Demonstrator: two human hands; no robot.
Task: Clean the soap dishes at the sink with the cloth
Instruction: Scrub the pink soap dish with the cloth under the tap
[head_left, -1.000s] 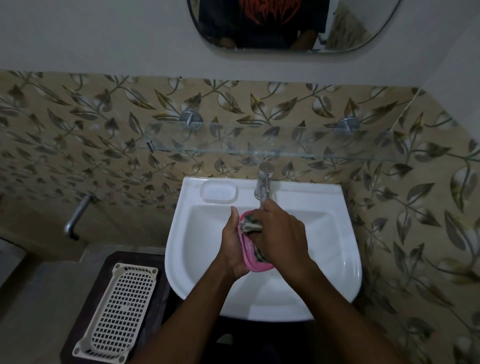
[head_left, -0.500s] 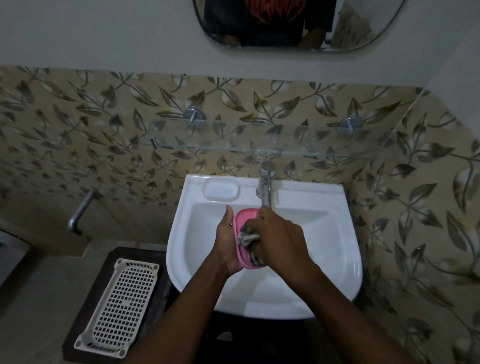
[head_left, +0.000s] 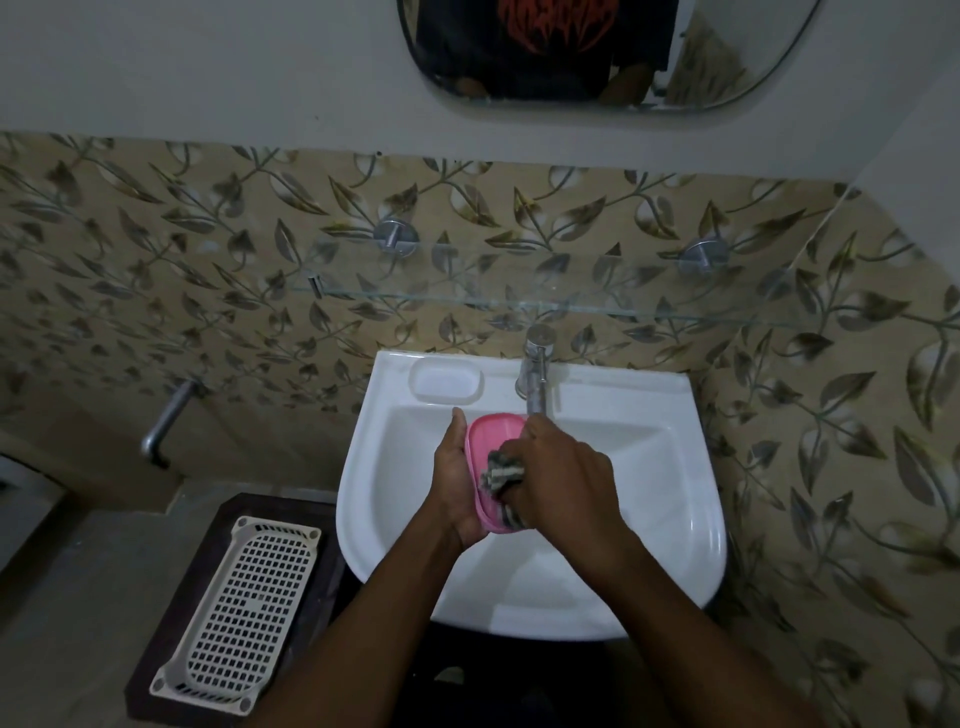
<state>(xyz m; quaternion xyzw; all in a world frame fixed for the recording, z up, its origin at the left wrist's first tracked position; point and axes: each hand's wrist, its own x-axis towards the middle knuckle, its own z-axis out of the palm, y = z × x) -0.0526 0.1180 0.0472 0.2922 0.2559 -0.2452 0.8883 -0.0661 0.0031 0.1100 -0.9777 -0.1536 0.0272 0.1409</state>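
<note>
At the white sink (head_left: 654, 478), a perforated white tray (head_left: 236, 613) lies on a dark stand to the left. The person's left hand (head_left: 454, 483) holds the pink soap dish (head_left: 493, 431) along its left edge above the basin. The right hand (head_left: 566, 478) grips a bunched cloth (head_left: 501, 470) and presses it into the dish's hollow, just below the tap (head_left: 535, 374). If the dish is slick, it could slip from that one-handed hold and knock against the basin. Hard rubbing might tip it or drive knuckles into the spout. No brand or label is legible, and the red design on the shirt in the mirror (head_left: 727, 67) cannot be read.
</note>
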